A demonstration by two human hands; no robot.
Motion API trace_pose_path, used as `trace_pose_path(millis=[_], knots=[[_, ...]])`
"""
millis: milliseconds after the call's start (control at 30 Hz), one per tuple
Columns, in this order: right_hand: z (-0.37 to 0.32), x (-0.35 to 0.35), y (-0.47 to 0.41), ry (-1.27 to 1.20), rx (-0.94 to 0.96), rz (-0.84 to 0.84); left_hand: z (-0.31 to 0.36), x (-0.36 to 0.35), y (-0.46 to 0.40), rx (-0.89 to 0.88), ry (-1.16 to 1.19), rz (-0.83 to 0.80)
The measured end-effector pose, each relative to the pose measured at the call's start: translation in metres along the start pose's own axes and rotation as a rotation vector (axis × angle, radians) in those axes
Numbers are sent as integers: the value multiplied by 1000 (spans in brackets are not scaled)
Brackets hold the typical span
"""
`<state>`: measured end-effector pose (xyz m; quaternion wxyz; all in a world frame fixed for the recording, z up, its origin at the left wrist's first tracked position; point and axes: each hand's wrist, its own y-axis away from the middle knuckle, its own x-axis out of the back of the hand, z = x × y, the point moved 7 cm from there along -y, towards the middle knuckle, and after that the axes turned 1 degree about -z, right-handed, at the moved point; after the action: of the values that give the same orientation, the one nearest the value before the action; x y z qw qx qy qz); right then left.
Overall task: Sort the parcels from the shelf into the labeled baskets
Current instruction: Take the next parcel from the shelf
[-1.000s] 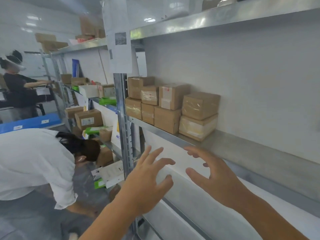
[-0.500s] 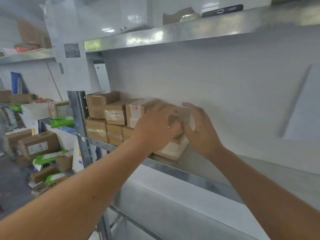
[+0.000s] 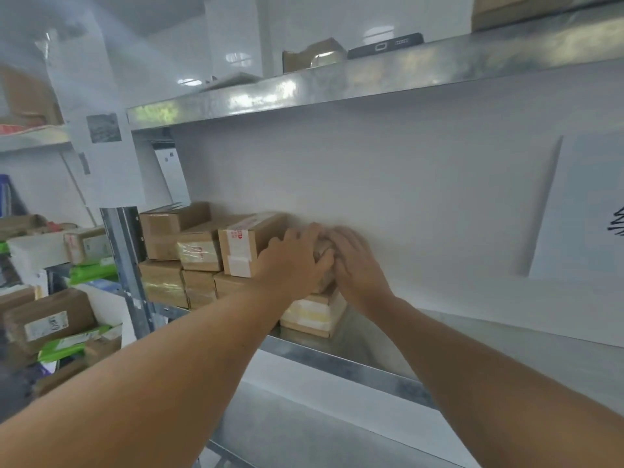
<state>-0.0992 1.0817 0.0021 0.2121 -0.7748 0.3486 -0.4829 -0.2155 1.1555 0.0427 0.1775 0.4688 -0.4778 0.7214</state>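
Both hands are extended onto the grey metal shelf (image 3: 354,364) and clamped around one small brown cardboard parcel (image 3: 323,261) — the top box at the right end of the stack. The left hand (image 3: 293,261) covers the parcel's near-left side with fingers curled over its top; the right hand (image 3: 354,265) presses against its right side, fingertips meeting the left hand's above the box. Most of the parcel is hidden between the palms. Directly below the hands lies a tape-wrapped cardboard box with a pale label (image 3: 312,314), resting on the shelf. Just left of the left hand stands a brown carton with a white and red sticker (image 3: 241,243) — further stacked cartons continue beyond it.
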Motion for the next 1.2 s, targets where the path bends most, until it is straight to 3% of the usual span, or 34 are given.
trace_pose_path(millis=[100,233,333,400,500,600,733,933,1100,1200], knots=[[-10,7,0,-40,-57,28,0,9,3,13,28,29],[-40,37,11,-238,-75,172,14,41,32,8,191,218],[-72,68,38,-605,-144,222,21,69,73,70,572,329],[-96,77,65,-919,-255,141,34,82,113,77,873,399],[-124,85,112,-1083,-271,57,53,80,168,94,1144,414],[-126,84,152,-975,-310,75,55,55,197,122,1228,355],[-120,95,192,-446,-351,125,68,53,214,7,1106,292],[-143,110,229,-7,-351,92,97,36,228,-25,1175,59],[-145,129,256,146,-362,257,110,27,233,-48,1464,-42],[-99,134,257,-236,-674,179,126,30,236,-42,1549,-17]])
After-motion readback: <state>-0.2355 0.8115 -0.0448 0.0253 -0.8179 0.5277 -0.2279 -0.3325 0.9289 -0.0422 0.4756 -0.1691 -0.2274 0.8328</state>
